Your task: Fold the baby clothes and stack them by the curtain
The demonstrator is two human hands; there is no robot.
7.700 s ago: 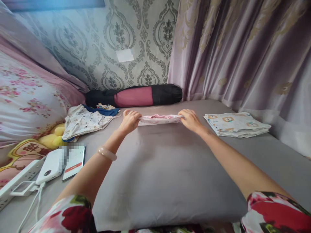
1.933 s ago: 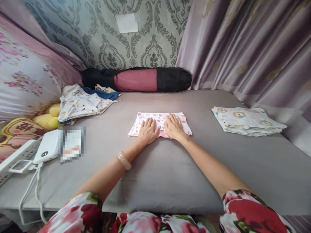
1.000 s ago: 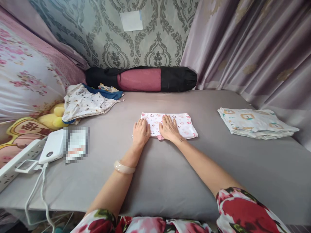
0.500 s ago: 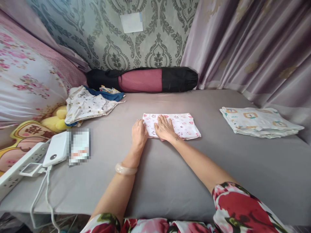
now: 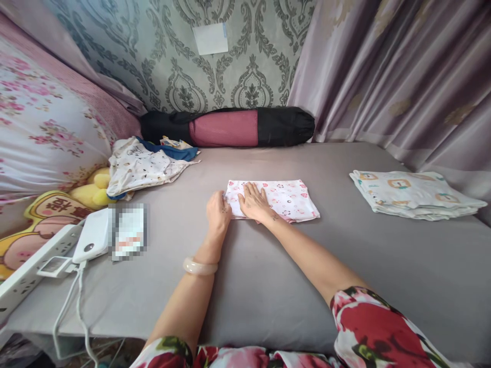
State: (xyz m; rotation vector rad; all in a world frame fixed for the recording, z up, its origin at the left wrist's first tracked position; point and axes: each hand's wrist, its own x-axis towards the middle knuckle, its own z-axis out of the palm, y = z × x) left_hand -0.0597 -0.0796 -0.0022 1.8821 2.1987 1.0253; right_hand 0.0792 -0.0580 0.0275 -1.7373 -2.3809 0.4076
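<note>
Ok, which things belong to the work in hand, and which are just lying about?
In hand:
- pink-print cloth
- left hand, at its edge
- right hand, flat on it

Apparently lying about:
- folded stack
- loose clothes
- roll
- plush
- power bank
- power strip

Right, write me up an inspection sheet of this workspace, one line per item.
Surface: grey cover, faint creases; spills, nothing seen.
Work items: white-and-pink printed cloth, folded flat; folded pale cloth stack at right.
Clutter: loose garments, yellow plush, power strip and white device at left; blurred item beside the device, unidentifiable.
Hands: left hand curled at the printed cloth's left edge, grip unclear; right hand spread flat on it.
Cables: white cables hang over the near edge at left.
Surroundings: black-and-pink roll by patterned wall; curtain at right.
</note>
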